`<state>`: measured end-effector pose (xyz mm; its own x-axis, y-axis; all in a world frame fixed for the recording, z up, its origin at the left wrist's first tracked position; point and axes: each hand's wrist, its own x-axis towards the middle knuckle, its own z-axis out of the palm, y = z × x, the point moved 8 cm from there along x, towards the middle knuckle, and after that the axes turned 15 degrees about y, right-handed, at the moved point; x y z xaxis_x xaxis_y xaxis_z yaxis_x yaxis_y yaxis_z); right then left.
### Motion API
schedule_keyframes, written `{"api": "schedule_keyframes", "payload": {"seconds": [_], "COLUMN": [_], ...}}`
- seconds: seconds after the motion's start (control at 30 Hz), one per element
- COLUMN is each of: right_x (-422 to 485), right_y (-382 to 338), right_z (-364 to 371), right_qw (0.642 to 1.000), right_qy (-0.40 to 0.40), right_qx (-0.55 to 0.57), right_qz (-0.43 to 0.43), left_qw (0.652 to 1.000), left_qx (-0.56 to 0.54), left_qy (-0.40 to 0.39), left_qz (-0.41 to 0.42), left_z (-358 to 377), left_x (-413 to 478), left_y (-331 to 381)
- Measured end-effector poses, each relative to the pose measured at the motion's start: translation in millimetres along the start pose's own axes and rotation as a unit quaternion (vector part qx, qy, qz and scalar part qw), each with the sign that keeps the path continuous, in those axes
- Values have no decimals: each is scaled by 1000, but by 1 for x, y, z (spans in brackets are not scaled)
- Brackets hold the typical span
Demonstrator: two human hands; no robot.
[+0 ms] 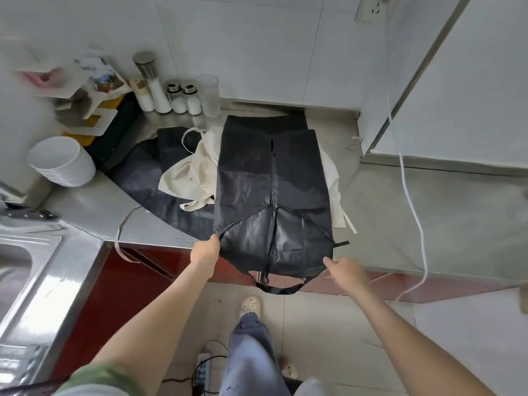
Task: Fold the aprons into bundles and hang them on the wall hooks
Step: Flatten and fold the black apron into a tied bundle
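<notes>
While the left hand (206, 248) pinches one corner of the black apron (271, 190), seemingly to keep it taut, the right hand (344, 271) hovers by the other (grip unclear).

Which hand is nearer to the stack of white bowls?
Left. The left hand grips the black apron, down-right of the stack of white bowls; the right hand lies farther right.

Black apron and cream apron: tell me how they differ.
The black apron is glossy and dark; the cream apron is matte and pale. The black apron lies flat, sides folded in; the cream apron is crumpled. The black apron overlaps the cream apron. The left hand holds the black apron's edge, not the cream apron. Both lie on the steel counter.
</notes>
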<state>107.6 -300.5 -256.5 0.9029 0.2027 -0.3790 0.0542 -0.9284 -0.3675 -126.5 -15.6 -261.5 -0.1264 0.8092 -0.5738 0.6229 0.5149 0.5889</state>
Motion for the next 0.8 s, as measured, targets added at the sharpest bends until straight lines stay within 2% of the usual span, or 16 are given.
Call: {"api": "schedule_keyframes", "payload": {"seconds": [0.1, 0.17, 0.27, 0.47, 0.7, 0.8], "right_x": [-24, -31, -20, -10, -31, -39], "right_y": [15, 15, 19, 20, 24, 31], "right_z": [28, 41, 51, 53, 62, 64], "right_qw": [985, 969, 954, 936, 924, 931], "right_qy": [-146, -195, -172, -148, -220, -255], "right_qx": [74, 138, 240, 312, 311, 262], "right_qz": [64, 58, 58, 67, 31, 20], "left_qw": [990, 984, 981, 981, 953, 949], "left_qx": [-47, -56, -61, -34, -59, -8], "left_qy": [-113, -145, -164, -191, -296, -315], "left_qz": [-69, -81, -85, -8, -12, -7], "left_z": [22, 28, 34, 35, 35, 26], "left_x": [-15, -19, -7, 1, -29, -39], "left_y": [-26, -32, -42, -48, -61, -66]}}
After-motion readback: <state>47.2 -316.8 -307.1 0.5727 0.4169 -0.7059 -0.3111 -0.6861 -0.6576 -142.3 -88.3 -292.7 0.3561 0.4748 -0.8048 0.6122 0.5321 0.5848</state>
